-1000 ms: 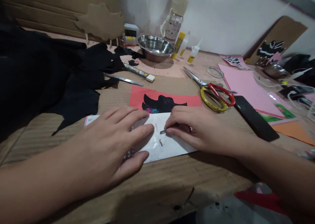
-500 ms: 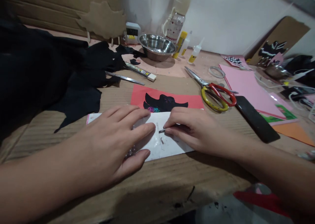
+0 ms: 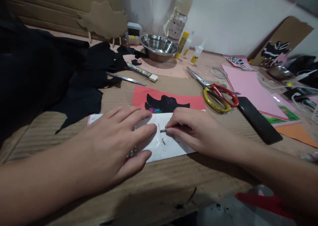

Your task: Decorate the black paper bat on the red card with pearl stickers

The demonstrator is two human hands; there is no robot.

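Observation:
My left hand (image 3: 119,136) lies with fingers spread across a white sheet of paper (image 3: 154,149). Some clear, shiny beads (image 3: 131,153) show between its thumb and fingers, partly covered. Opposite, my right hand (image 3: 191,130) pinches a thin, dark metal piece (image 3: 163,131); most of it is hidden by the fingers, so its kind is unclear. Its tip rests at a narrow clear strip (image 3: 159,136) on the paper. Just beyond the sheet is a red card (image 3: 196,101) bearing a black cut-out shape (image 3: 166,102) with glitter at its lower left.
Scissors (image 3: 213,90) and a black phone-like slab (image 3: 259,120) lie to the right, near pink paper (image 3: 250,90). A metal bowl (image 3: 159,48), glue bottles (image 3: 197,52) and a drink bottle (image 3: 179,19) stand behind. Black fabric (image 3: 79,96) and a metal strip (image 3: 126,78) are at left.
The tip of the metal piece in my right hand has tilted slightly and shifted a little upward. My left hand stays where it was.

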